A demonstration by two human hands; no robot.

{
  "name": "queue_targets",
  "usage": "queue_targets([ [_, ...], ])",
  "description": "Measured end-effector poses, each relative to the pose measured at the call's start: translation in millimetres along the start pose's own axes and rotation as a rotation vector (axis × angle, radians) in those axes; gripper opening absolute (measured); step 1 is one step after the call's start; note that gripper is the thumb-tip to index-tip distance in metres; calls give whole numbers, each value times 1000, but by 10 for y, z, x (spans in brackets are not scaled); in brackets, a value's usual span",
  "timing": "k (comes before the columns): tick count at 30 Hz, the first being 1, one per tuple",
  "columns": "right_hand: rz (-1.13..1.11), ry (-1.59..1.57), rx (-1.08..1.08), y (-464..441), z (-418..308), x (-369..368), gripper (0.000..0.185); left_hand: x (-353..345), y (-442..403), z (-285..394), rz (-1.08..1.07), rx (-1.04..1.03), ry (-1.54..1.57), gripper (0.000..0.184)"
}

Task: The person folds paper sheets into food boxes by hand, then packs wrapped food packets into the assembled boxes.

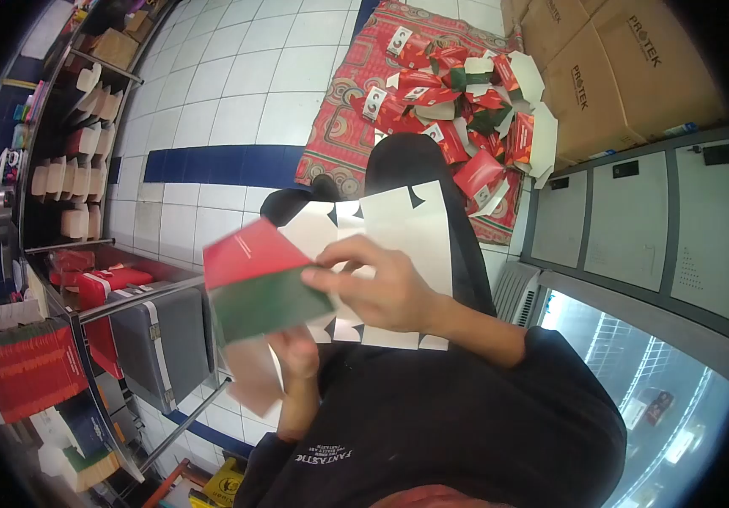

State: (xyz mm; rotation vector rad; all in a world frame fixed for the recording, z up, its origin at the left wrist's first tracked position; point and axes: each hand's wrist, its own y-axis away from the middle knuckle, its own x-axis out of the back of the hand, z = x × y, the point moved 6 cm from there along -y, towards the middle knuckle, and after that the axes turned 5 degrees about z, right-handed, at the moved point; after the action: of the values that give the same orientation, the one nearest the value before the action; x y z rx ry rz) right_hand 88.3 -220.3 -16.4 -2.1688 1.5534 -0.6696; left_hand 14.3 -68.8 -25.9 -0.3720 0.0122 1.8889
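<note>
Shelves (pixel 107 66) line the room well to the left of both hands, and from where I stand I see pale card trays (pixel 68 179) packed close in them, a few brown cartons farther along. Nearer the body, low and to the left of the left hand, a stack (pixel 33 372) of red card fills another rack. Between that and the left hand stands a grey case (pixel 161 347) with a pale strap round it; what it holds is hidden.

Next comes the red and green box (pixel 264 296), held up over the lap. Under it, the left hand (pixel 297 354) is blurred, thumb close to the lower edge; I cannot tell whether the fingers are clamped on it. A blurred pale flap hangs beside that hand. The right hand (pixel 373 288) has thumb and fingers pinched on the right end of the box. Beneath the right hand a notched white sheet (pixel 419 254) lies across the lap.

Beyond the right hand, a patterned mat (pixel 322 152) carries a heap of red boxes (pixel 466 118), several gaping to show pale insides. Right of the heap rise big cartons (pixel 584 93) marked PROTEK, their contents hidden. Nearer, right of the right hand, grey lockers (pixel 627 212) are shut, and beside the right elbow a lit cabinet (pixel 660 449) shows bright lines and one small dark thing, too small to name.
</note>
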Motion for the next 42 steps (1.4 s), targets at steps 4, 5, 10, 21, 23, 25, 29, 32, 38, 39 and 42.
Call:
queue_targets([
  [4,-5,4,-23,4,5,-61,37,188,-53,-99,396,186,-60,53],
  [5,105,-58,-182,-3,69,-4,35,163,-91,-53,434,117,-136,45],
  [10,380,-441,-485,95,247,-39,34,-42,-145,9,464,-120,-489,50],
  [21,-17,60,96,-40,124,65,45,139,-239,35,319,-81,-470,38],
  [23,-12,22,53,-42,125,95,46,56,-230,69,328,-21,-398,38],
  [25,-7,-16,13,-51,132,100,47,-43,-220,73,320,32,-342,38],
  [29,108,20,-42,-9,119,85,43,-71,-164,-87,259,-49,-430,46],
  [32,152,31,-94,17,98,42,41,-134,-90,-170,216,30,-437,53],
  [38,28,-93,-158,-113,65,60,43,-105,-143,-81,91,-108,-293,63],
  [39,-54,-182,-220,-134,64,47,45,-91,-168,-54,53,-181,-249,65],
  [42,-175,-132,-157,-189,147,119,42,48,-189,30,85,-125,-434,50],
])
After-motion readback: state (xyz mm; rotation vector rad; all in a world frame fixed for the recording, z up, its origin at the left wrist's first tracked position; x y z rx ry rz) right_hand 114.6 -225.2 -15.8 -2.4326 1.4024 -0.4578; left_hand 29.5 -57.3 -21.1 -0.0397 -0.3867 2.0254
